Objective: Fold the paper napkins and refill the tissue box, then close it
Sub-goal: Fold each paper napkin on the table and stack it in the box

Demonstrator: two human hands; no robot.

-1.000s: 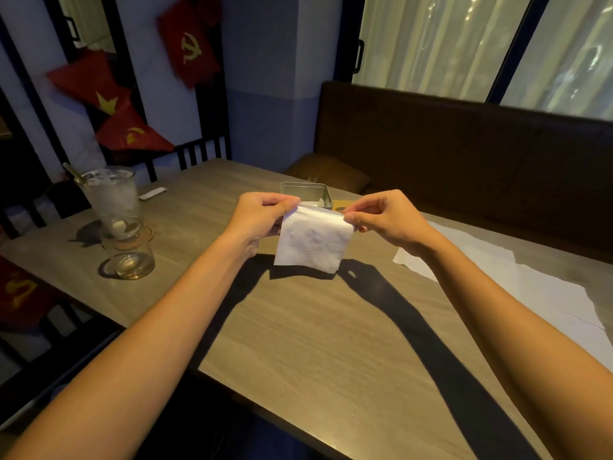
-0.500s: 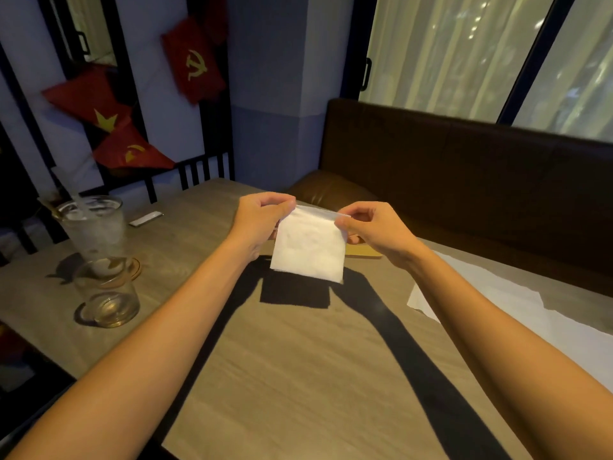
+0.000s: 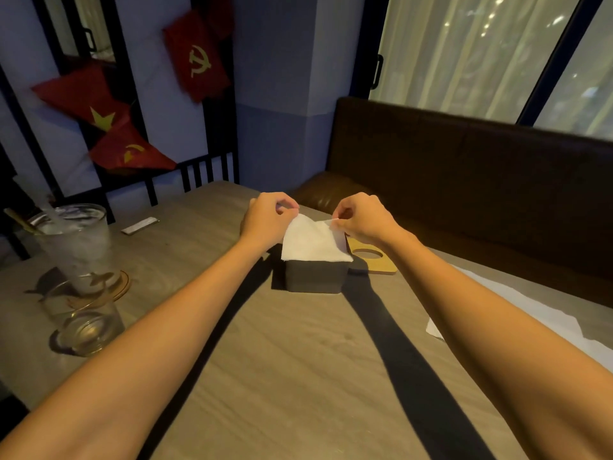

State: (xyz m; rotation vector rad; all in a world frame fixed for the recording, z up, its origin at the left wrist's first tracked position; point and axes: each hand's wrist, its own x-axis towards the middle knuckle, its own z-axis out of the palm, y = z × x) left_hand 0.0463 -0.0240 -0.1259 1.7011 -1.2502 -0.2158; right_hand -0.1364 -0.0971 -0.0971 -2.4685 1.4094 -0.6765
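Note:
A folded white napkin (image 3: 311, 242) hangs over the open top of the tissue box (image 3: 313, 278), a small dark-looking box in the middle of the table. My left hand (image 3: 265, 217) pinches the napkin's far left corner. My right hand (image 3: 363, 219) pinches its far right corner. The napkin's near edge drapes over the box's front rim and hides the inside. The box's wooden lid (image 3: 373, 258), with an oval slot, lies flat on the table right of the box.
Flat white napkins (image 3: 517, 307) lie at the table's right edge. A tall iced drink (image 3: 78, 244) and a short glass (image 3: 86, 325) stand at the left, a small white packet (image 3: 139, 225) behind them. A brown bench (image 3: 464, 180) runs along the far side.
Both hands have carried the napkin forward and down, from held up in the air to resting over the tissue box. The camera has tilted, bringing the box and lid into view.

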